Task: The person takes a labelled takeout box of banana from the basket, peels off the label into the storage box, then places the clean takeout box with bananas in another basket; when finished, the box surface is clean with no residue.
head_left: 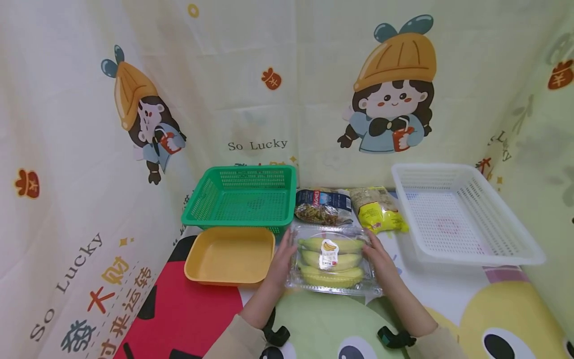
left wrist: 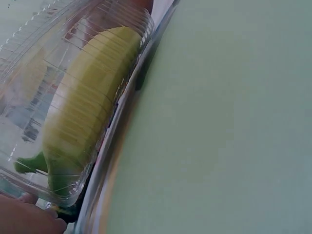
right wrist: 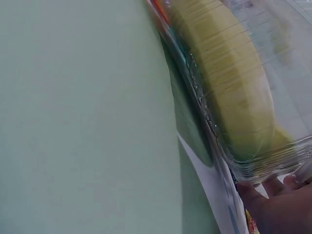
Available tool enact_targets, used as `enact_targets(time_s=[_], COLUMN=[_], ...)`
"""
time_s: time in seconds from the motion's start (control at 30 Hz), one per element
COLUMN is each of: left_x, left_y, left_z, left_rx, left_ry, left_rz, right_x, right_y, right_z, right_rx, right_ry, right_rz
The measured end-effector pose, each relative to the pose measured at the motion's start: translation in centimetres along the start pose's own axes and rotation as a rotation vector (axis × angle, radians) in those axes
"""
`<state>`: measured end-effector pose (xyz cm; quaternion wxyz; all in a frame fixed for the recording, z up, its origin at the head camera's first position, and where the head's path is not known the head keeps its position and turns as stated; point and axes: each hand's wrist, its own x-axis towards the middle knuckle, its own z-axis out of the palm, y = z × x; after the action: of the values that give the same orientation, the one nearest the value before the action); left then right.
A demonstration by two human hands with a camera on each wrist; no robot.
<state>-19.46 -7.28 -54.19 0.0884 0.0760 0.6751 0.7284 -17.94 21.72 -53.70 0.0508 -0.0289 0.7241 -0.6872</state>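
A clear plastic clamshell box of bananas (head_left: 332, 286) is in the middle of the head view, with several yellow-green bananas (head_left: 331, 276) and a white label on its lid. My left hand (head_left: 281, 259) grips its left side, and my right hand (head_left: 378, 257) grips the right side. Close up, the left wrist view has one banana (left wrist: 90, 97) under the ribbed lid, my left fingers at the box's lower corner. In the right wrist view, the right hand (right wrist: 282, 207) holds the box's end from below. Whether the box touches the cloth, I cannot tell.
Left of the box stand a green basket (head_left: 242, 221) and, in front of it, a yellow tray (head_left: 228, 279). Behind lie a dark printed food bag (head_left: 324, 205) and a yellow-and-clear bag (head_left: 378, 212). A white basket (head_left: 482, 257) stands at the right. Patterned cloth (head_left: 323, 319) covers the table.
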Motion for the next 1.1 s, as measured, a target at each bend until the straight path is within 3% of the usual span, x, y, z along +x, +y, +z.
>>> enact_targets(time_s=[0.23, 0.6, 0.87, 1.0, 1.1], left_x=[0.3, 0.4, 0.6, 0.6, 0.5], left_y=[-0.7, -1.3, -1.8, -1.8, -1.8], left_z=[-0.6, -0.7, -0.6, -0.6, -0.6], left_rx=[0.005, -0.07, -0.145, -0.167, -0.164], left_ry=[-0.029, -0.053, -0.069, -0.068, -0.07], left_rz=[-0.012, -0.022, 0.018, 0.032, 0.053], right_x=[0.4, 0.6, 0.3, 0.2, 0.2], right_y=[0.4, 0.9, 0.2, -0.6, -1.3], right_z=[0.1, -0.1, -0.1, -0.4, -0.9], right_rx=[-0.056, -0.133, -0.189, -0.287, -0.323], right_ry=[0.001, 0.013, 0.025, 0.021, 0.028], right_rz=[0.034, 0.027, 0.054, 0.085, 0.05])
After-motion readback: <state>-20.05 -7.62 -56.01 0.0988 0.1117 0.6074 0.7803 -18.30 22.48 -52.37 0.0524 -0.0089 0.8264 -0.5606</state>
